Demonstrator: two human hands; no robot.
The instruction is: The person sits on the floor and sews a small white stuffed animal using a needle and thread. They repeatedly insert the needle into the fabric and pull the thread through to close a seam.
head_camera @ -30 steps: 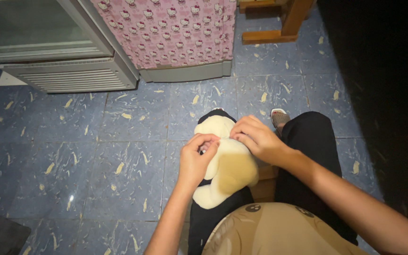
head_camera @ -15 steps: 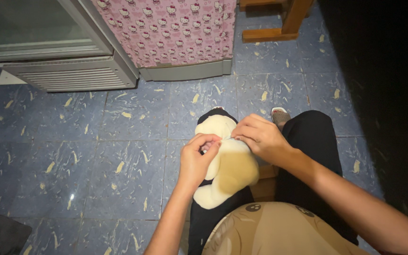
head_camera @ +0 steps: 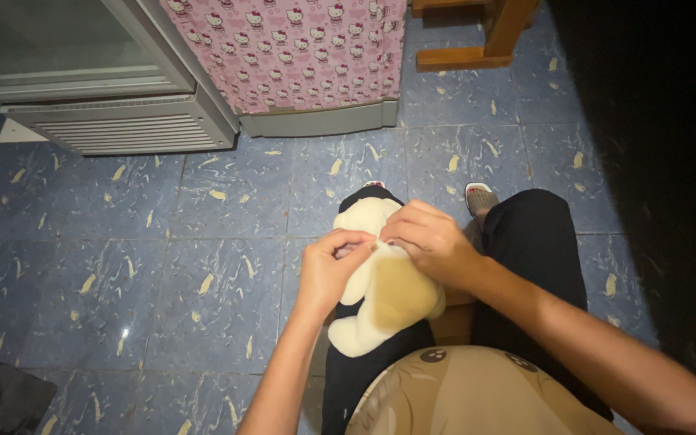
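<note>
A cream and black plush toy (head_camera: 384, 282) lies on the person's lap, across black trousers (head_camera: 533, 258), just beyond a tan shirt (head_camera: 461, 395). Both hands meet on the toy's upper part. The left hand (head_camera: 328, 270) has thumb and fingers pinched together on a small fold of the cream fabric; whatever else sits inside that pinch is too small to tell. The right hand (head_camera: 428, 242) is curled, its fingertips pressed together on the fabric just beside the left, the two nearly touching.

To do this well, I would judge that the pinches should stay close together so the fabric between them keeps taut, with the toy braced on the thigh so it does not roll.

Farther out is a blue tiled floor (head_camera: 203, 242), a sandal (head_camera: 478, 197), then a pink patterned cloth (head_camera: 300, 48) over a cabinet, a grey vent panel (head_camera: 114, 129), and wooden furniture legs (head_camera: 485, 40).
</note>
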